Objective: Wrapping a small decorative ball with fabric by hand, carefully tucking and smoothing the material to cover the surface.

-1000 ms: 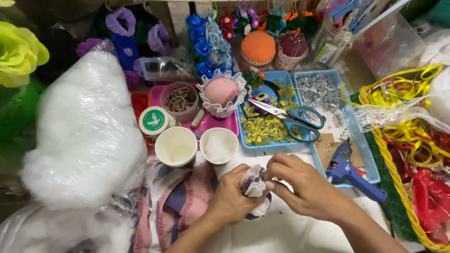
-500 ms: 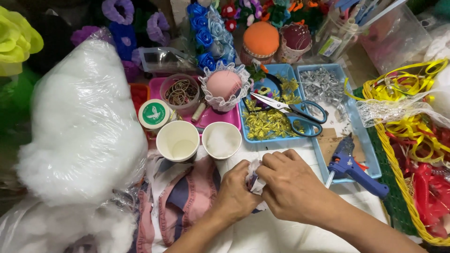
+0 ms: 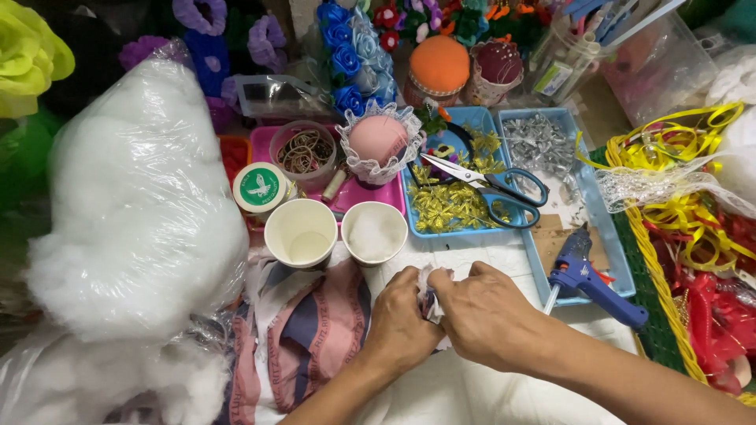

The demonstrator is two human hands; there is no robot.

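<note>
A cluttered craft table seen from above, with a person's two bare hands meeting low in the middle. The largest thing is a big clear bag of white stuffing fibre [image 3: 134, 197] filling the left side. On the right sits a green and yellow basket [image 3: 669, 275] heaped with yellow and red ribbon. Below the hands a pink and dark striped cloth [image 3: 315, 330] lies rumpled on the white table top [image 3: 472, 393]. Behind them a blue tray [image 3: 465, 228] holds gold trimmings and a pair of blue-handled scissors [image 3: 488, 185], blades pointing up and to the left. Just right of the hands a blue glue gun [image 3: 587, 279] lies with its nozzle aimed down-left toward them. Two white paper cups stand side by side just above the hands — the left cup [image 3: 301, 232] looks bare inside, the right cup [image 3: 375, 230] has white fluff in it. Behind these is a pink pincushion with a lace frill [image 3: 378, 142]. The left hand [image 3: 402, 323] and right hand [image 3: 484, 315] are both clenched around a small bundle of white and dark fabric [image 3: 431, 295], pinched between the fingertips of both. The bundle sits in the gap where the thumbs and fingers meet — mostly covered, with only its top showing. Too little of it is visible to tell its long axis or which way it points.
</note>
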